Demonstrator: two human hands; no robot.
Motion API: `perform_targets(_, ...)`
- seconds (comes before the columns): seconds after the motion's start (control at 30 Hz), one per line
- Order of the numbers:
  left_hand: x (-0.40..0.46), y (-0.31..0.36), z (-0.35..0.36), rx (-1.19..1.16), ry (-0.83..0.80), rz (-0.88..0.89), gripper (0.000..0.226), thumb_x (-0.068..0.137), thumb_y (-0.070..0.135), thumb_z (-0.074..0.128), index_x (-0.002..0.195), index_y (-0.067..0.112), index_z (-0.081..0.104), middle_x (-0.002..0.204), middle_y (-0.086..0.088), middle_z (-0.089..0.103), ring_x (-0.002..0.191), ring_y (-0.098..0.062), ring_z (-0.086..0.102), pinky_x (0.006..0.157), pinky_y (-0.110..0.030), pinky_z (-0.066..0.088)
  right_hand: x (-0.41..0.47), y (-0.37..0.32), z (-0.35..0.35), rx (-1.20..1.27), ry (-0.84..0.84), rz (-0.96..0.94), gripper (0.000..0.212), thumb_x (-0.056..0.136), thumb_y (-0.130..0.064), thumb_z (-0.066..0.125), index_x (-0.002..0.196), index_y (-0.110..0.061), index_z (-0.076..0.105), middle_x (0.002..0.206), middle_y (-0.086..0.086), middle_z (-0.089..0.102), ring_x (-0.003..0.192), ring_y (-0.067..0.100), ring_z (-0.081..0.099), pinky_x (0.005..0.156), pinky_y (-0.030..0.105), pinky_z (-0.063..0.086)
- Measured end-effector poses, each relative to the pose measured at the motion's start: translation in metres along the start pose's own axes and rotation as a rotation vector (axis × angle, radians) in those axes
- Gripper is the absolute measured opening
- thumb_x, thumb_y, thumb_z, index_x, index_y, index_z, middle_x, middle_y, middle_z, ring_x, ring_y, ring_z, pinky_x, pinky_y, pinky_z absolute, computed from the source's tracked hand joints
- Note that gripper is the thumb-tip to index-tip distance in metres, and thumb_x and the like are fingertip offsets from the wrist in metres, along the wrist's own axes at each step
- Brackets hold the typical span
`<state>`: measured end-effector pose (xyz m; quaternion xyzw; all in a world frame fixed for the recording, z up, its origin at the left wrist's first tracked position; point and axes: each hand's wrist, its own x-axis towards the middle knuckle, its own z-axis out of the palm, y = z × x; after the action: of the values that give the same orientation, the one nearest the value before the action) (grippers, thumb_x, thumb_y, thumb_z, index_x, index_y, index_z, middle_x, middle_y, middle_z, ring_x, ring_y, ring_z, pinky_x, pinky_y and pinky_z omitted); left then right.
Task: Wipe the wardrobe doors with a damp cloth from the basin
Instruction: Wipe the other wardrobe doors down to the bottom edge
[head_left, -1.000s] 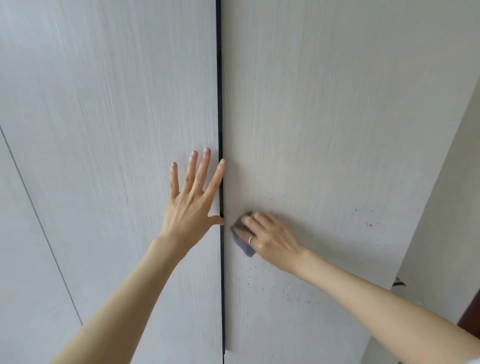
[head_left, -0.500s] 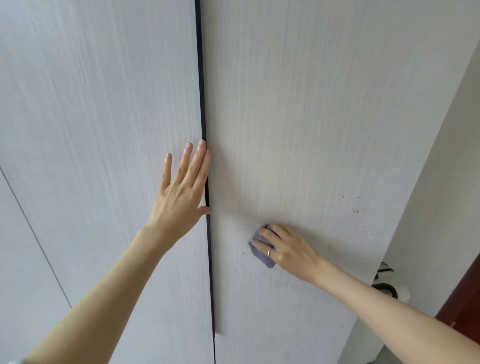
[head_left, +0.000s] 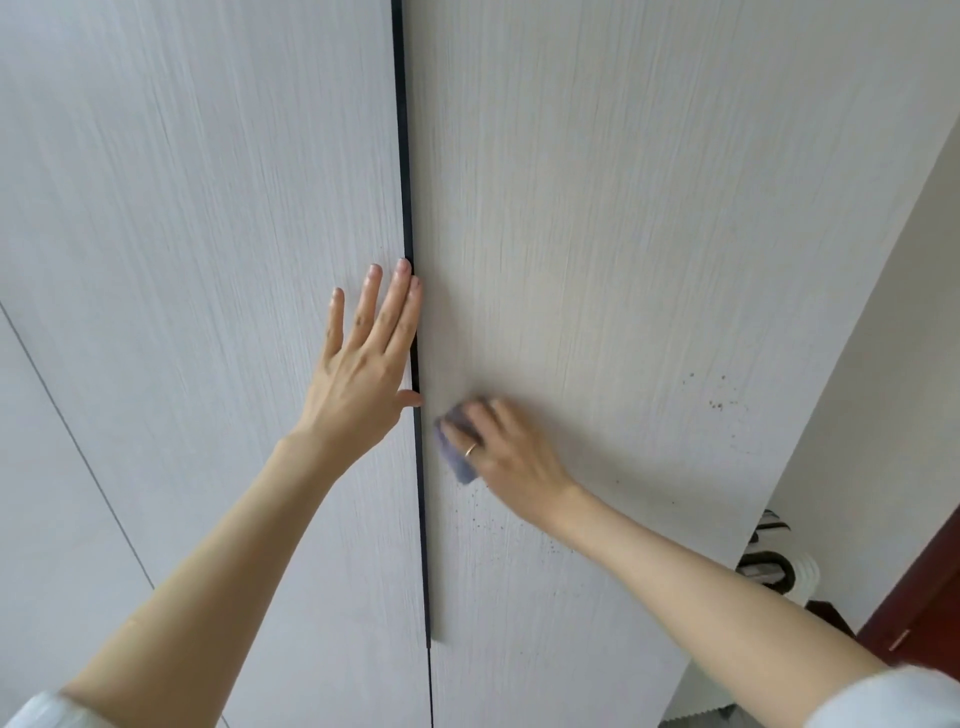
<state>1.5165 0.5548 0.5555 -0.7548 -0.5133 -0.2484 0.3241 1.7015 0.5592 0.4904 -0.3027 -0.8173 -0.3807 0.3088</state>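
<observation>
Left hand (head_left: 363, 364): grip flat, fingers straight on the left door (head_left: 208, 260) — likely bracing it | Right hand (head_left: 506, 449): fingers curled over the grey-blue cloth (head_left: 454, 457), pressing it to the right door (head_left: 597, 234) beside the seam (head_left: 410, 322) — dark specks (head_left: 719, 402) nearby unwiped.

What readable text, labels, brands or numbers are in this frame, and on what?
None readable.
Wardrobe doors: plain wood grain and dark specks, no print.
Cloth under the right hand: no visible label.
Ring on that hand: no marking legible.
Black-and-white object at lower right: dark shapes, partly hidden, cannot tell if they are lettering.
Left hand: flat on the left door, nothing written near it.
</observation>
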Motion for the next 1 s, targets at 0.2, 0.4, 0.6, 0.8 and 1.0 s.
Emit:
perform_targets(0.2, -0.001, 0.000, -0.001, -0.005, 0.014, -0.001, 0.116, 0.063, 0.023, 0.086, 0.148, 0.002, 0.009, 0.154, -0.010, -0.001, 0.142, -0.034, -0.001, 0.114, -0.055, 0.008, 0.008, -0.008, 0.001, -0.028, -0.072, -0.095, 0.032, 0.081, -0.007, 0.043, 0.088, -0.013, 0.073, 0.082, 0.002, 0.067, 0.069, 0.020, 0.061, 0.061, 0.027, 0.049)
perform_targets(0.4, -0.008, 0.006, 0.004, -0.038, 0.004, -0.035, 0.106, 0.071, 0.014, 0.080, 0.147, 0.002, 0.007, 0.154, -0.011, -0.001, 0.142, -0.033, -0.002, 0.115, -0.055, 0.009, 0.048, 0.013, -0.016, 0.109, 0.167, 0.263, 0.038, 0.077, 0.006, 0.047, 0.110, 0.003, 0.066, 0.091, 0.019, 0.064, 0.075, 0.034, 0.061, 0.059, 0.034, 0.049)
perform_targets(0.6, -0.014, 0.012, 0.007, -0.069, -0.024, -0.078, 0.093, 0.081, 0.009, 0.070, 0.148, 0.002, 0.005, 0.154, -0.007, -0.009, 0.141, -0.027, -0.011, 0.113, -0.051, -0.002, -0.051, -0.009, 0.008, -0.058, -0.165, -0.136, 0.024, 0.086, -0.004, 0.050, 0.086, -0.013, 0.073, 0.084, 0.002, 0.068, 0.072, 0.019, 0.062, 0.064, 0.026, 0.049)
perform_targets(0.8, -0.016, 0.017, 0.013, -0.090, -0.005, -0.117, 0.096, 0.079, 0.002, 0.069, 0.148, 0.001, 0.003, 0.154, -0.007, -0.011, 0.142, -0.026, -0.013, 0.114, -0.054, 0.000, -0.044, 0.056, -0.028, -0.010, 0.054, 0.204, 0.036, 0.073, 0.004, 0.064, 0.108, -0.005, 0.069, 0.102, 0.016, 0.060, 0.087, 0.030, 0.054, 0.069, 0.034, 0.050)
perform_targets(1.0, -0.016, 0.021, 0.015, -0.136, -0.039, -0.147, 0.101, 0.078, 0.000, 0.067, 0.148, 0.004, -0.006, 0.152, -0.004, -0.019, 0.140, -0.024, -0.020, 0.114, -0.051, -0.004, -0.084, 0.073, -0.033, -0.076, 0.063, 0.177, 0.032, 0.084, 0.001, 0.048, 0.108, -0.002, 0.070, 0.110, 0.013, 0.046, 0.091, 0.030, 0.044, 0.071, 0.038, 0.051)
